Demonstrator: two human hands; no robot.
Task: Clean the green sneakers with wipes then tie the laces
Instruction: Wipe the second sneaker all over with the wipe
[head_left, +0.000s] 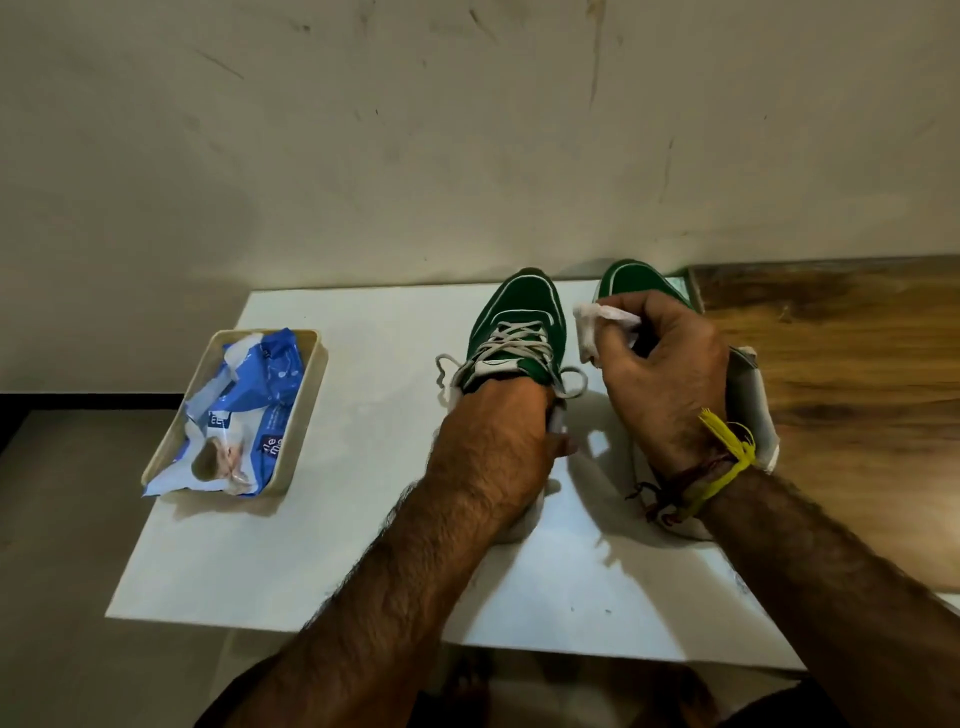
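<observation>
Two green sneakers with white trim stand side by side on a white board (322, 519), toes pointing away from me. My left hand (498, 441) grips the heel end of the left sneaker (524, 312), whose grey laces lie loose. My right hand (660, 374) pinches a crumpled white wipe (597, 325) and holds it between the two shoes, at the inner side of the right sneaker (639, 280). That hand hides most of the right sneaker; only its toe shows. A yellow thread band circles my right wrist.
A beige tray (311, 395) at the board's left holds a crumpled blue and white wipes pack (249, 415). A wooden tabletop (841, 374) lies to the right, with a grey object (748, 395) by my right wrist. A stained wall stands close behind.
</observation>
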